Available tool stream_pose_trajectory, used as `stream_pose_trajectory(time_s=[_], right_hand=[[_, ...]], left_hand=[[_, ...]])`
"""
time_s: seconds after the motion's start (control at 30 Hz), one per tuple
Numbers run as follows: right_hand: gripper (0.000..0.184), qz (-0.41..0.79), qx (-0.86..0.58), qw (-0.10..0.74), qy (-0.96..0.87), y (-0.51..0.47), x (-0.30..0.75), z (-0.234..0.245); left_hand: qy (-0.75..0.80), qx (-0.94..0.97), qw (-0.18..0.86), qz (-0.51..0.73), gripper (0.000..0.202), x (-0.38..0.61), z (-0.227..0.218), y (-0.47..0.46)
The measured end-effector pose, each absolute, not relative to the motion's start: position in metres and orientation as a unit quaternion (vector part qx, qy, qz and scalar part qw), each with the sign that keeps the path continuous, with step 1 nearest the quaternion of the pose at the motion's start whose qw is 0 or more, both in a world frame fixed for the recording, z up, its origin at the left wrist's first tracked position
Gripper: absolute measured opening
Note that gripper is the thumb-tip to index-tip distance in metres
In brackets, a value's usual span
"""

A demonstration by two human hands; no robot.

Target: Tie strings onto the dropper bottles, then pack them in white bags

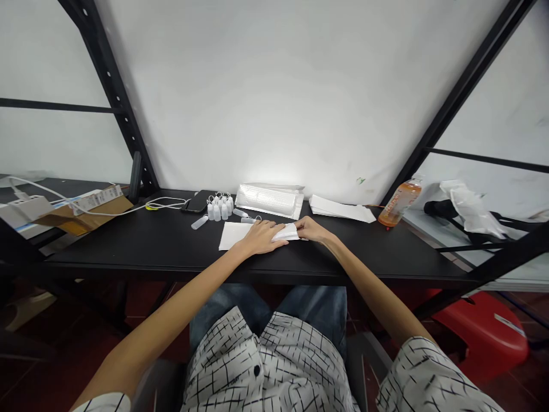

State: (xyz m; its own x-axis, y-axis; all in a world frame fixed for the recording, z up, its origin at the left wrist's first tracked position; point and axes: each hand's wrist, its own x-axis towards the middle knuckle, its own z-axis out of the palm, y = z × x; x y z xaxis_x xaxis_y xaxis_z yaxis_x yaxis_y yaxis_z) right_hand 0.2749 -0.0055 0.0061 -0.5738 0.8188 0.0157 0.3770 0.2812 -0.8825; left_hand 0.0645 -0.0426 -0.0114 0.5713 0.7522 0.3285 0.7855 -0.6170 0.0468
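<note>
A white sheet of paper (pixel 234 233) lies on the black table (pixel 163 246), partly folded at its right end. My left hand (pixel 262 236) rests flat on the paper with fingers stretched over the fold. My right hand (pixel 309 228) pinches the folded right edge of the same paper. Just behind stand several small white bottles (pixel 219 208), with single small vials (pixel 199 222) lying near them.
A clear plastic packet (pixel 270 200) and a stack of white sheets (pixel 341 210) lie at the back. An orange drink bottle (pixel 398 201) stands at the right, a phone (pixel 196 202), white cables and a cardboard box (pixel 81 212) at the left. A red stool (pixel 484 335) stands lower right.
</note>
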Motion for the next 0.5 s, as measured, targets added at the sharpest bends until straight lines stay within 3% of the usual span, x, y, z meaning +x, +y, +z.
stream_pose_trajectory(time_s=[0.13,0.27,0.4,0.5], right_hand=[[0.021,0.459,-0.395,0.293,-0.74,-0.007,0.271,0.007],[0.025,0.445,-0.402,0.428,-0.677,-0.004,0.281,0.024],[0.026,0.388,-0.406,0.575,-0.595,0.005,0.307,0.043],[0.026,0.377,-0.426,0.619,-0.542,0.009,0.323,0.041]], left_hand=[[-0.452,-0.878,0.059,-0.147,0.053,0.069,-0.007,-0.045],[-0.489,-0.854,0.067,-0.163,0.066,0.073,0.008,-0.05],[-0.539,-0.801,0.054,-0.254,0.066,0.071,0.05,-0.041],[-0.535,-0.783,0.042,-0.315,0.063,0.068,0.089,-0.019]])
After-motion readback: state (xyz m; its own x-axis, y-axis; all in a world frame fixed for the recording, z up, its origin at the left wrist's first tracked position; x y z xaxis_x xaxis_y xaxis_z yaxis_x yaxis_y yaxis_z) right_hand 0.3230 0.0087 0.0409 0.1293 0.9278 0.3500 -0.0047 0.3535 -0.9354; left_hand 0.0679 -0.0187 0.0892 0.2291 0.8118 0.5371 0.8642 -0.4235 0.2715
